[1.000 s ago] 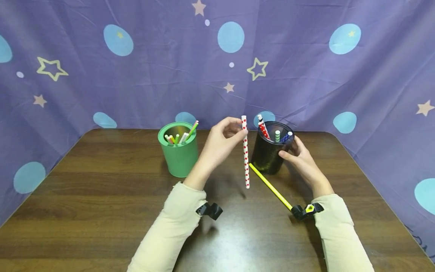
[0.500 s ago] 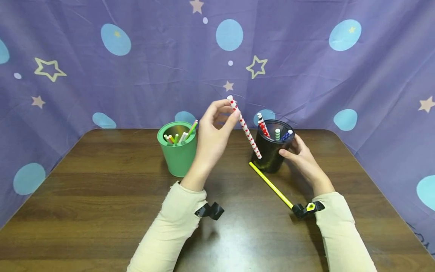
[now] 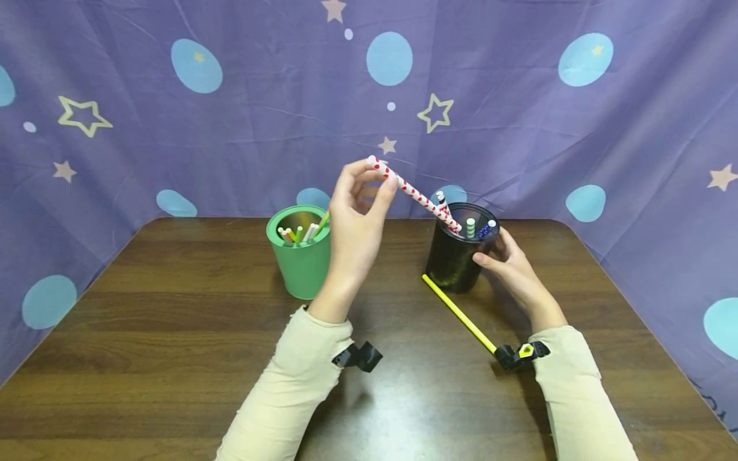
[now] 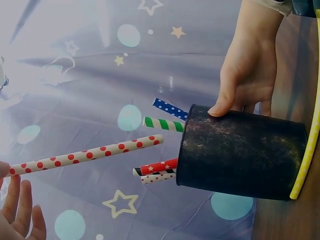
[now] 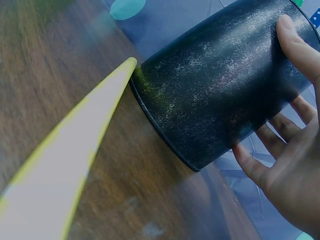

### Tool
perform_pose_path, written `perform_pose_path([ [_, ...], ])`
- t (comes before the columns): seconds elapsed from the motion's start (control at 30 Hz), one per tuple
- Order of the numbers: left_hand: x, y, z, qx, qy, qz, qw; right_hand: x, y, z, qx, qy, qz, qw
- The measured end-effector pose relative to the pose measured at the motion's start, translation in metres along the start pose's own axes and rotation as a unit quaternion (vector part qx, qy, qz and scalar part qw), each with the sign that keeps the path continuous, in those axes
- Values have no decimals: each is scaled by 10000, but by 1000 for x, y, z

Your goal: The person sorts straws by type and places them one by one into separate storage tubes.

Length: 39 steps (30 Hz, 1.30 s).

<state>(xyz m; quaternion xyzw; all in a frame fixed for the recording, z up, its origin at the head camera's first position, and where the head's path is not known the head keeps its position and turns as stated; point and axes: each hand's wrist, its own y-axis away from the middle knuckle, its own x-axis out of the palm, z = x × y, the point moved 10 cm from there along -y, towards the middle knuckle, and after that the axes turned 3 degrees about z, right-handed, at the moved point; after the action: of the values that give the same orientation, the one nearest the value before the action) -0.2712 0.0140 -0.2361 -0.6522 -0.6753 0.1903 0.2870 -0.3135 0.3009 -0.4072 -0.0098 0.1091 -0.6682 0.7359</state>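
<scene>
My left hand pinches a white paper straw with red dots near its upper end. The straw slants down to the right, its lower end over the mouth of a black cup. In the left wrist view a small gap shows between the dotted straw and the cup's rim. The right hand grips the cup's right side, thumb in front. Several patterned straws stand in the cup, among them a green-striped straw and a blue dotted straw. The cup stands upright on the table.
A green cup with several thin coloured straws stands left of the black one, partly behind my left hand. One yellow straw lies on the brown wooden table before the black cup, reaching toward the right wrist. A purple patterned curtain hangs behind.
The left hand has lifted the dotted straw and tilted it from near upright to a slant, bringing its lower end up and right to the black cup's mouth. The right hand stays on the cup.
</scene>
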Motion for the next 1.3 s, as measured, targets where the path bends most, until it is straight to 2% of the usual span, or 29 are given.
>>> perform_pose_path([
  [0.1,1,1,3,-12,-81,2,10000,1,0,-2,16,7,-1,10000],
  [0.27,6,3,10,-63,-225,188,9995,1,0,-2,-15,47,13,10000],
  [0.4,13,4,18,-163,-332,426,9984,1,-1,-2,-18,107,-14,9999],
  [0.6,26,10,33,-536,-545,900,9930,1,-1,0,2,71,15,10000],
  [0.83,40,14,47,-810,-1266,1438,9781,1,0,1,63,134,-5,9999],
  [1.1,52,26,68,-1193,-2003,2032,9510,2,2,0,111,140,-5,9998],
  [1.3,52,33,75,-1279,-2115,2177,9442,3,3,1,180,80,24,9998],
])
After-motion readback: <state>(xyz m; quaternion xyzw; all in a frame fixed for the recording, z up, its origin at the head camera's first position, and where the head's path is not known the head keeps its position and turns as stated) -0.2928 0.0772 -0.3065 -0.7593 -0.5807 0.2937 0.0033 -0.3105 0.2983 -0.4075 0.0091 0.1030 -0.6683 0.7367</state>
